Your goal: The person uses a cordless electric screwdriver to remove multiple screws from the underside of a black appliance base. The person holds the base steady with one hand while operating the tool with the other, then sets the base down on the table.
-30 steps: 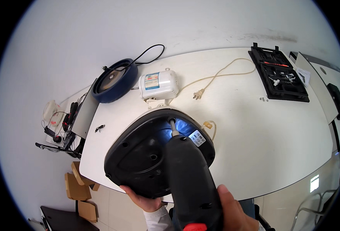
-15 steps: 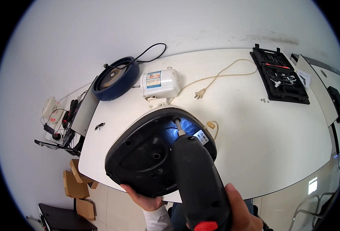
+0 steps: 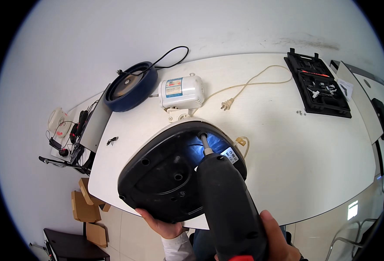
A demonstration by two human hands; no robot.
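Observation:
My right hand (image 3: 275,239) is wrapped round a black electric screwdriver (image 3: 231,204) with a red part at its lower end. Its long bit reaches into a recessed hole near the far edge of a black base (image 3: 157,174), and its lamp throws bluish light there. The base lies tipped with its underside toward me, and a white motor housing (image 3: 182,92) is joined at its far end. Below the near left edge, my left hand (image 3: 163,227) grips the base, thumb along the rim. The screw head, if any, is hidden by the bit.
A blue round basin-like part (image 3: 133,102) with a black cord stands at the back left. A cream power cord with a plug (image 3: 227,104) trails across the table. Far right lies an open black tool case (image 3: 324,93), with small screws (image 3: 301,112) beside it. Cardboard boxes (image 3: 85,208) sit lower left.
The screwdriver and my right hand have shifted slightly to the right and down. Its bit stays in the same hole, and my left hand keeps its hold on the base.

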